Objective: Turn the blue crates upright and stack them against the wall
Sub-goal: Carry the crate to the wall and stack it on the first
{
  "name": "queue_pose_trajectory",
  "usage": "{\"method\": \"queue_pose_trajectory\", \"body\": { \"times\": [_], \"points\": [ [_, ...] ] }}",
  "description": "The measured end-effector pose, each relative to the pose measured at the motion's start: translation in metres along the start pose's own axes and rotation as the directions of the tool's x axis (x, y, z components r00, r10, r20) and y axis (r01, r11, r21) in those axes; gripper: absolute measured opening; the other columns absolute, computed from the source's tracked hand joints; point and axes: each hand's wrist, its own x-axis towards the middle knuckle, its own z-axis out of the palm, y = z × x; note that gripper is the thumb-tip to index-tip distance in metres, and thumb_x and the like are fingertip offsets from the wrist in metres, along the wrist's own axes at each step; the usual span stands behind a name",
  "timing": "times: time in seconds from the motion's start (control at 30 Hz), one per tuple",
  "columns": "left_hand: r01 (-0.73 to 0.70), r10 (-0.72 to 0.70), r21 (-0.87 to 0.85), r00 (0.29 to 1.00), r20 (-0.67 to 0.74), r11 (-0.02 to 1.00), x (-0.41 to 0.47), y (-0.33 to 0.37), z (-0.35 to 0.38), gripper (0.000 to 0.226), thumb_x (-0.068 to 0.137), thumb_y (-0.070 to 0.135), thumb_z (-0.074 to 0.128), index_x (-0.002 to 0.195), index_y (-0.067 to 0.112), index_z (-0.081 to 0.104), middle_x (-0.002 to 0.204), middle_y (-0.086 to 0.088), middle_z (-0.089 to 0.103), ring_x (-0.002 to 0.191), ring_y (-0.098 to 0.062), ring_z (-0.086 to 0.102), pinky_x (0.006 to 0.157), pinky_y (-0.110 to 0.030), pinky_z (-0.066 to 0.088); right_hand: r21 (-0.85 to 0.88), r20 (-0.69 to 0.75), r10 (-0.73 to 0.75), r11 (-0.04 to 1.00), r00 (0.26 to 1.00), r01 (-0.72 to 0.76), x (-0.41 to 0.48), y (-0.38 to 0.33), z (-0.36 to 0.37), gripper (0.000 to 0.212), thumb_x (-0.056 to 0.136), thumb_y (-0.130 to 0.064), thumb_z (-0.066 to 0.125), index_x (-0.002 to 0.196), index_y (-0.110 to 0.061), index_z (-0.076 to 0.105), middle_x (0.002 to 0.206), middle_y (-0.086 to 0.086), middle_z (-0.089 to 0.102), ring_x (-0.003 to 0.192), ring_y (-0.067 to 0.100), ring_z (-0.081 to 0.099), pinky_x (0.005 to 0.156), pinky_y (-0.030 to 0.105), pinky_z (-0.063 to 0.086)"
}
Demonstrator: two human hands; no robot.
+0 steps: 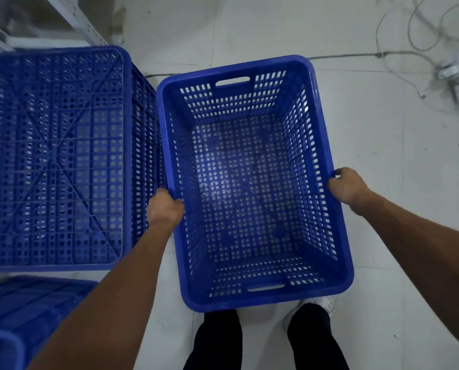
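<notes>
An upright blue perforated crate (252,182) fills the middle of the view, its open top facing me and its inside empty. My left hand (165,206) grips its left long rim and my right hand (347,186) grips its right long rim. To the left stands an upside-down blue crate (54,156), its ribbed bottom facing up, close beside the held crate. At the bottom left, parts of another blue crate (28,313) show, cut off by the frame edge.
White tiled floor (396,156) stretches to the right. Loose cables and a white plug block (452,73) lie at the top right. A white metal shelf frame (87,25) stands at the top left. My legs and a white shoe (321,305) are below the crate.
</notes>
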Motion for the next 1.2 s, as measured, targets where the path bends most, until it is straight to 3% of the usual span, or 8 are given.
{"method": "queue_pose_trajectory", "body": {
  "times": [0.17,0.33,0.43,0.57,0.67,0.97,1.1,1.2],
  "points": [
    [-0.029,0.03,0.029,0.998,-0.047,0.999,-0.013,0.004,-0.015,0.037,0.096,0.022,0.06,0.122,-0.003,0.052,0.104,-0.02,0.064,0.08,-0.028,0.056,0.063,-0.034,0.043,0.025,-0.092,-0.021,0.999,0.996,0.023,-0.008,-0.002,-0.005,0.031,0.09,-0.015,0.051,0.114,0.0,0.064,0.108,0.016,0.068,0.091,0.033,0.066,0.083,0.041,0.055],
    [-0.035,0.036,0.015,0.997,-0.063,0.999,-0.044,0.011,-0.048,0.03,0.097,0.023,0.059,0.113,-0.001,0.053,0.08,-0.006,0.054,0.062,-0.017,0.049,0.052,-0.03,0.04,0.01,-0.138,-0.024,1.0,0.99,0.025,-0.038,-0.009,-0.034,0.027,0.091,-0.017,0.051,0.097,0.004,0.068,0.092,0.016,0.07,0.077,0.032,0.066,0.074,0.038,0.056],
    [-0.05,0.051,0.041,0.998,-0.026,0.998,-0.081,0.016,-0.077,0.02,0.097,0.023,0.058,0.101,0.004,0.051,0.085,-0.011,0.057,0.06,-0.014,0.047,0.051,-0.029,0.038,-0.038,-0.126,-0.017,0.999,0.992,0.012,-0.073,-0.013,-0.062,0.027,0.091,-0.018,0.051,0.095,0.004,0.066,0.089,0.015,0.068,0.075,0.032,0.065,0.072,0.038,0.056],
    [-0.06,0.062,0.034,0.996,-0.064,0.998,-0.147,0.022,-0.129,0.024,0.095,0.028,0.059,0.1,0.005,0.052,0.089,-0.014,0.062,0.074,-0.028,0.058,0.063,-0.037,0.05,-0.117,-0.16,-0.097,0.99,0.982,0.079,-0.136,-0.023,-0.112,0.024,0.087,-0.018,0.054,0.091,0.004,0.062,0.088,0.015,0.065,0.071,0.031,0.058,0.061,0.032,0.045],
    [-0.031,0.031,-0.006,0.995,-0.1,0.999,-0.202,0.029,-0.167,0.026,0.095,0.029,0.056,0.101,0.004,0.053,0.087,-0.014,0.062,0.072,-0.029,0.058,0.062,-0.038,0.05,-0.188,-0.164,-0.204,0.967,0.965,0.172,-0.181,-0.027,-0.148,0.026,0.088,-0.024,0.056,0.092,0.001,0.058,0.088,0.013,0.063,0.069,0.03,0.057,0.054,0.028,0.037],
    [0.058,-0.09,-0.112,0.948,-0.305,0.992,-0.368,0.033,-0.243,0.039,0.096,0.037,0.055,0.107,-0.001,0.054,0.104,-0.021,0.066,0.097,-0.04,0.064,0.077,-0.041,0.049,-0.265,-0.232,-0.452,0.881,0.861,0.391,-0.307,-0.033,-0.233,0.031,0.091,-0.024,0.051,0.107,0.002,0.051,0.104,0.017,0.06,0.09,0.038,0.062,0.075,0.041,0.049],
    [0.079,-0.131,-0.173,0.941,-0.312,0.982,-0.419,0.011,-0.253,0.038,0.095,0.036,0.056,0.103,0.0,0.056,0.106,-0.022,0.066,0.099,-0.04,0.063,0.08,-0.041,0.05,-0.381,-0.166,-0.55,0.801,0.818,0.461,-0.34,-0.035,-0.247,0.031,0.094,-0.028,0.048,0.107,0.0,0.051,0.101,0.016,0.06,0.09,0.037,0.063,0.078,0.044,0.052],
    [0.114,-0.183,-0.228,0.933,-0.31,0.967,-0.453,-0.014,-0.253,0.037,0.096,0.037,0.055,0.102,0.0,0.055,0.103,-0.02,0.066,0.095,-0.038,0.063,0.077,-0.04,0.05,-0.461,-0.133,-0.631,0.722,0.765,0.516,-0.358,-0.032,-0.246,0.034,0.098,-0.032,0.044,0.105,0.0,0.05,0.1,0.017,0.06,0.085,0.036,0.061,0.071,0.041,0.046]
  ]
}}
